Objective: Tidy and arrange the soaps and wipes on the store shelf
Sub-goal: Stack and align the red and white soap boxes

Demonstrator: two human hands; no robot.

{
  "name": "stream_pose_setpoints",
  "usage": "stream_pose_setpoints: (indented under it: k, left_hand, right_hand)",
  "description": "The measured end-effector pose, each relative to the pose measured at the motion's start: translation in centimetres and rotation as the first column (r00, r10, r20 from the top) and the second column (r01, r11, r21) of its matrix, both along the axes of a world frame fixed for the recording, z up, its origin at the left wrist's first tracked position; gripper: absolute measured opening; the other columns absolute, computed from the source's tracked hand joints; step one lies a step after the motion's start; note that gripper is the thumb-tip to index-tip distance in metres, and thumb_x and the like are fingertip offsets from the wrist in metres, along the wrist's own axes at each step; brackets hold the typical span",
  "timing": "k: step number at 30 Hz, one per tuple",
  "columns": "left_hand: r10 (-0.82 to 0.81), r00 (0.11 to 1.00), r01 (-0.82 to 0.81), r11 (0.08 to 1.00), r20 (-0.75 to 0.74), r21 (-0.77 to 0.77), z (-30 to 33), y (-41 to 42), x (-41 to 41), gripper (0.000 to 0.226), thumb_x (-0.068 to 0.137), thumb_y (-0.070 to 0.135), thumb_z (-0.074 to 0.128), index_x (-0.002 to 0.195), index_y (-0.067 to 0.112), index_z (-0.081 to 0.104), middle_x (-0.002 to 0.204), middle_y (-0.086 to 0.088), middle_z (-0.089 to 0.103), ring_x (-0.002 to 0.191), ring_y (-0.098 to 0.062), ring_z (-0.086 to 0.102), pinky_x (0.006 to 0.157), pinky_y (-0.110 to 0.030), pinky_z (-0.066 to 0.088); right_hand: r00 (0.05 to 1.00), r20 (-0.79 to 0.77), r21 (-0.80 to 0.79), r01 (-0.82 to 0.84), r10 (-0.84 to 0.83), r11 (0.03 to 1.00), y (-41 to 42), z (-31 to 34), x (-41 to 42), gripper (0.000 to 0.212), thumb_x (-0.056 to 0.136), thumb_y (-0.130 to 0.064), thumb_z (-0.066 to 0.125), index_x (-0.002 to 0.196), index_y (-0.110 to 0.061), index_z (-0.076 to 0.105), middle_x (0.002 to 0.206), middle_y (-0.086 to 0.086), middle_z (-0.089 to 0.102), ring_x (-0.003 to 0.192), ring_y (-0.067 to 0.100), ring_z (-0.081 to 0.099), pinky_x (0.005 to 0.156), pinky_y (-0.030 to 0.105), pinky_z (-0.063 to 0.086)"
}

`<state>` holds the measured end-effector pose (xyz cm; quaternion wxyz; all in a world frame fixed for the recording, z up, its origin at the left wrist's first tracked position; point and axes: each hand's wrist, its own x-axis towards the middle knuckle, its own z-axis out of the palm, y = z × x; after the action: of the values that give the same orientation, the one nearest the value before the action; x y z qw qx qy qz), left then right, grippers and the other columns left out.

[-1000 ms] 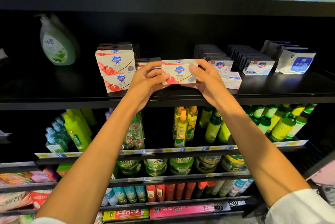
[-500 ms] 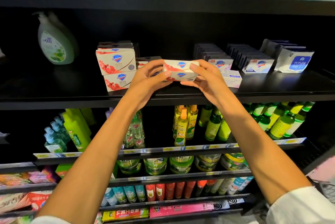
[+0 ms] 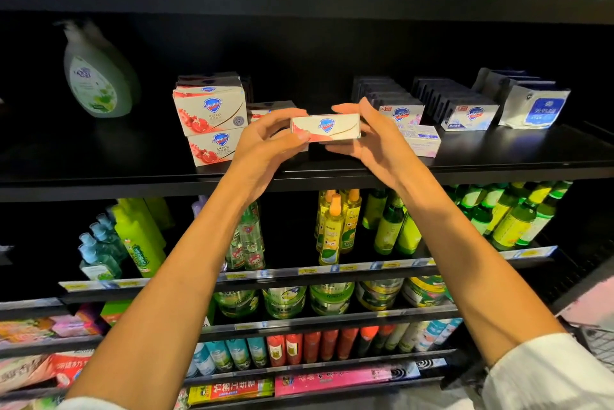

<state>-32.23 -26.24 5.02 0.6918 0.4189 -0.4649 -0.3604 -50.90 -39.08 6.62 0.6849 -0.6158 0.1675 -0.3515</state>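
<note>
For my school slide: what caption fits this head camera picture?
Both hands, left and right, hold a soap box above the shelf.

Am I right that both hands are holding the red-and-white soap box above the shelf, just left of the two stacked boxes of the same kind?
Not quite: the head view shows the soap box, held by the left hand and right hand, to the right of the stacked boxes, not left.

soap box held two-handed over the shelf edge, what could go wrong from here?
1. The red soap box is held only at its ends by the left hand and right hand; a slack grip could drop it past the shelf edge.
2. Setting it down leftward might nudge the two-box stack.
3. The pink soap box lies close by and may get shoved.
</note>
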Motion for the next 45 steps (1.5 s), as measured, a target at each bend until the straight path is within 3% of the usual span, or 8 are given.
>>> stream_pose_setpoints:
  k: [3,7,18,24,29,34,39,45]
  left_hand:
    - [-0.011,1.000,0.011,1.000,0.020,-0.015,0.1,0.1,-0.1,0.046,0.085,0.010,0.076,0.129,0.009,0.064,0.140,-0.015,0.063,0.135,-0.026,0.058,0.092,-0.036,0.058]
    - [-0.066,0.997,0.067,0.997,0.026,-0.030,0.0,0.1,0.1,0.051,0.085,0.003,0.075,0.133,0.007,0.059,0.141,-0.015,0.061,0.135,-0.026,0.058,0.090,-0.033,0.058]
    - [-0.119,0.992,0.121,0.992,-0.051,0.033,0.2,-0.4,0.3,0.064,0.090,0.004,0.074,0.149,0.013,0.050,0.144,-0.015,0.059,0.131,-0.027,0.062,0.103,-0.049,0.056]
    - [-0.066,0.998,0.066,0.998,-0.014,0.018,0.1,-0.2,0.1,0.059,0.084,-0.001,0.076,0.140,0.006,0.057,0.141,-0.015,0.061,0.132,-0.026,0.061,0.095,-0.042,0.060]
    - [-0.025,1.000,0.025,0.999,0.003,-0.035,0.1,-0.1,-0.1,0.056,0.081,-0.002,0.077,0.133,0.011,0.060,0.138,-0.015,0.062,0.132,-0.027,0.060,0.089,-0.037,0.060]
    - [-0.044,0.997,0.046,0.999,0.068,-0.029,0.0,-0.1,-0.1,0.059,0.086,-0.011,0.073,0.139,0.007,0.054,0.142,-0.018,0.058,0.134,-0.027,0.059,0.093,-0.035,0.059]
    - [-0.096,0.995,0.096,0.995,0.007,0.011,0.2,0.1,0.0,0.061,0.089,-0.001,0.072,0.144,0.012,0.050,0.132,-0.019,0.066,0.133,-0.030,0.060,0.099,-0.052,0.057]
    - [-0.052,0.996,0.059,0.993,-0.071,0.099,0.9,0.3,-0.7,0.052,0.093,0.024,0.067,0.140,0.005,0.055,0.134,-0.019,0.066,0.127,-0.034,0.064,0.100,-0.052,0.057]
  right_hand:
    - [0.999,-0.043,0.018,-0.003,0.004,1.000,0.0,0.0,0.0,0.052,0.105,-0.042,0.054,0.144,-0.008,0.057,0.137,0.019,0.065,0.128,0.035,0.064,0.099,0.055,0.057]
    - [1.000,-0.010,-0.019,-0.020,0.020,1.000,-0.4,-0.1,-0.3,0.039,0.106,-0.019,0.057,0.142,-0.007,0.059,0.135,0.018,0.066,0.127,0.031,0.065,0.092,0.046,0.062]
    - [0.997,0.029,-0.117,-0.067,0.071,0.991,-0.8,-0.8,-0.5,0.053,0.095,0.004,0.067,0.146,-0.007,0.054,0.141,0.023,0.060,0.134,0.034,0.059,0.104,0.055,0.054]
    - [0.997,0.024,-0.117,-0.064,0.067,0.991,-0.8,-0.8,-0.5,0.058,0.095,0.004,0.069,0.148,-0.013,0.053,0.147,0.020,0.054,0.139,0.031,0.054,0.105,0.061,0.051]
    - [0.994,-0.014,-0.047,-0.109,0.108,0.993,-0.8,-0.7,-0.1,0.048,0.101,-0.007,0.064,0.147,-0.009,0.051,0.140,0.022,0.062,0.128,0.039,0.062,0.102,0.061,0.052]
    - [0.995,-0.038,-0.054,-0.089,0.087,0.995,-0.5,-0.5,-0.1,0.044,0.097,-0.004,0.067,0.140,-0.002,0.056,0.129,0.021,0.069,0.119,0.038,0.068,0.090,0.049,0.062]
    - [0.998,0.043,-0.085,-0.050,0.054,0.995,-0.9,-0.8,-0.3,0.053,0.093,0.005,0.069,0.142,-0.001,0.051,0.133,0.027,0.065,0.127,0.037,0.063,0.103,0.057,0.054]
    - [0.996,0.080,-0.140,-0.037,0.049,0.989,-0.8,-0.8,-0.4,0.055,0.090,0.011,0.069,0.140,-0.002,0.051,0.130,0.020,0.066,0.128,0.035,0.063,0.094,0.043,0.061]
